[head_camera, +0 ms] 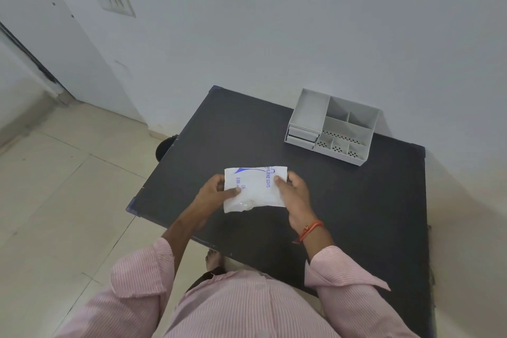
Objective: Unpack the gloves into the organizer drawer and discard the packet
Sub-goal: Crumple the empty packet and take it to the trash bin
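A white plastic packet of gloves point(255, 191) with blue print is held flat just above the dark table point(356, 214), near its front left part. My left hand point(216, 192) pinches the packet's left edge and my right hand point(293, 192) pinches its right edge. The packet's lower edge looks ragged. A grey organizer point(333, 126) with several open compartments stands at the table's far right. Two small drawers point(301, 134) in its left front are pushed in.
The table stands against a white wall. Beige floor tiles lie to the left, with a dark round object point(164, 147) beside the table's left edge. A door and a switch plate point(113, 1) are at the upper left.
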